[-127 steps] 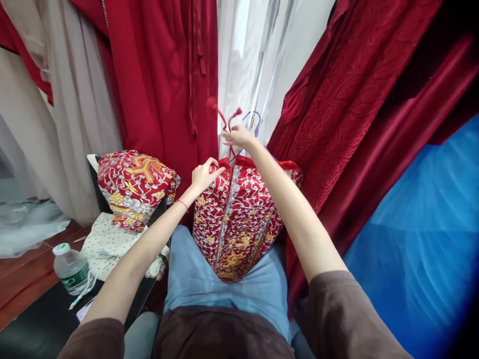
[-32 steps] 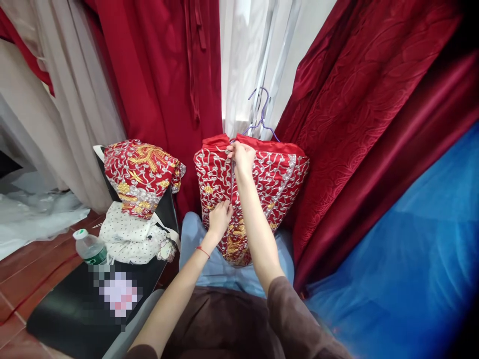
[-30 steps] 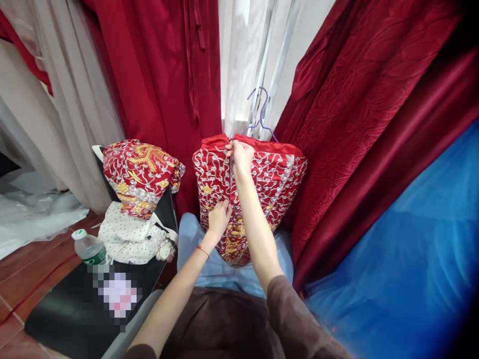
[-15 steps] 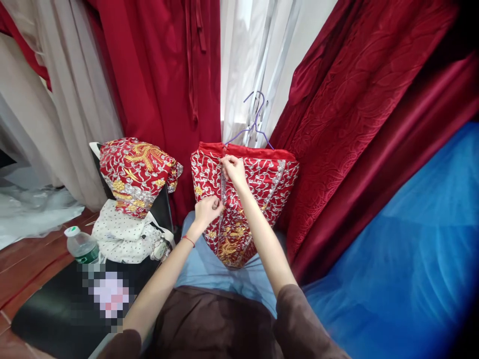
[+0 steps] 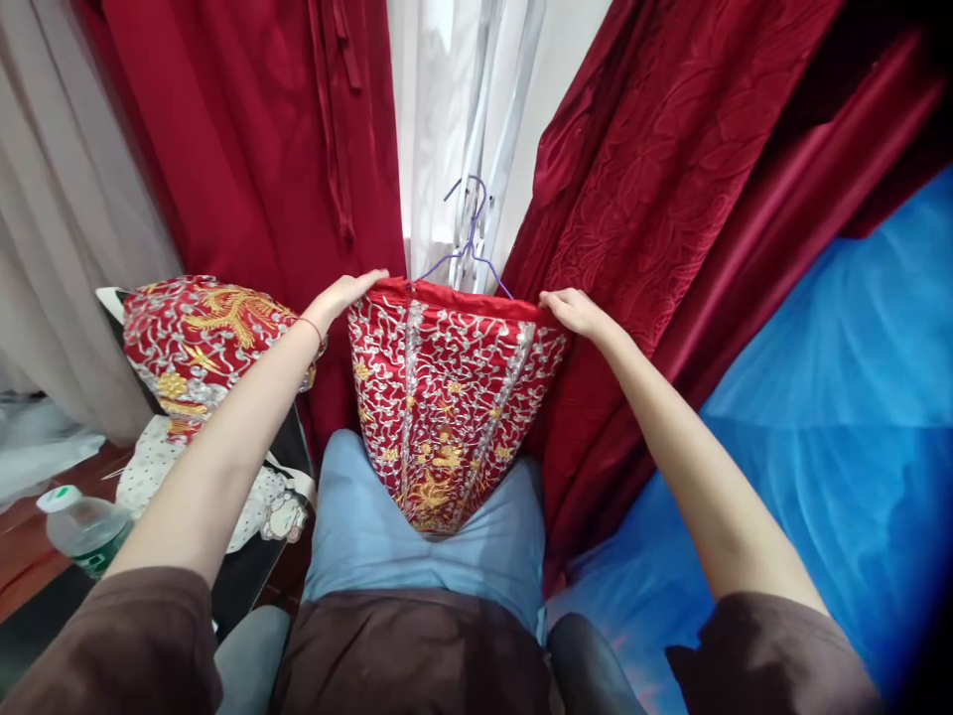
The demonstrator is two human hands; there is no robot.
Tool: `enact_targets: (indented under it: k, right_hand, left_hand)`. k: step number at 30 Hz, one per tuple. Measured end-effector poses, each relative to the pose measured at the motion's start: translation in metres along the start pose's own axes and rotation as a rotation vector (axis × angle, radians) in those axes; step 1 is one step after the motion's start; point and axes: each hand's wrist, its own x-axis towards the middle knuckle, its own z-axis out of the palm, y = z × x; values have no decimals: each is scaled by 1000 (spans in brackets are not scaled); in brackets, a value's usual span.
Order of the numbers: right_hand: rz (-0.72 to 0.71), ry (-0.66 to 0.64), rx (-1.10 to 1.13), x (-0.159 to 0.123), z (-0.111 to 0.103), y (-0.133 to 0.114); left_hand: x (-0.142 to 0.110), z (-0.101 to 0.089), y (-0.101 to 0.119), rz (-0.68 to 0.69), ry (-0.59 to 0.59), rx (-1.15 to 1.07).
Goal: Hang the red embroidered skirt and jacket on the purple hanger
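A red skirt (image 5: 454,387) with silver and gold embroidery hangs in front of me between my knees, its plain red waistband on top. Behind the waistband rises a purple wire hanger (image 5: 472,238). My left hand (image 5: 346,296) is closed on the upper left corner of the waistband, thumb lying along the edge and the other fingers partly hidden behind the cloth. At the opposite corner, my right hand (image 5: 575,310) grips the band between thumb and fingers. The waistband is stretched out between both hands.
To the left, a matching embroidered red garment (image 5: 212,333) drapes over a chair. A dotted white cloth bag (image 5: 145,467) and a water bottle (image 5: 85,526) are on its seat. Red curtains (image 5: 275,129) hang ahead; blue fabric (image 5: 819,397) spreads at right.
Both hands have left the skirt's silver seam at its front left. The left moved up to the left waistband corner, the right across to the right corner. My view has shifted slightly right.
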Motion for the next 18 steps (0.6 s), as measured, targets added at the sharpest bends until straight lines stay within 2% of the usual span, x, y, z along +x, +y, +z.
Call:
enact_targets:
  k: [2, 5, 7, 8, 11, 13, 15, 16, 18]
  right_hand:
    - [127, -157, -10, 1, -6, -8]
    - [216, -462, 11, 6, -16, -29]
    - [283, -580, -34, 12, -23, -40]
    - [326, -594, -79, 16, -26, -44]
    - [374, -557, -172, 26, -32, -46]
    - [272, -528, -210, 29, -35, -44]
    - [137, -467, -276, 27, -33, -42]
    - [90, -397, -312, 24, -30, -42]
    - [48, -141, -362, 15, -21, -42]
  left_hand:
    - [4, -8, 7, -17, -59, 161]
    - [9, -22, 11, 14, -94, 358]
    - [11, -31, 11, 49, -113, 402]
    - [11, -35, 11, 69, -125, 409]
    - [7, -43, 12, 137, -155, 411]
    - [0, -45, 11, 192, -136, 416]
    - [-9, -44, 10, 245, -41, 413]
    - [-13, -42, 9, 266, 28, 396]
    - [-21, -35, 7, 294, 184, 317]
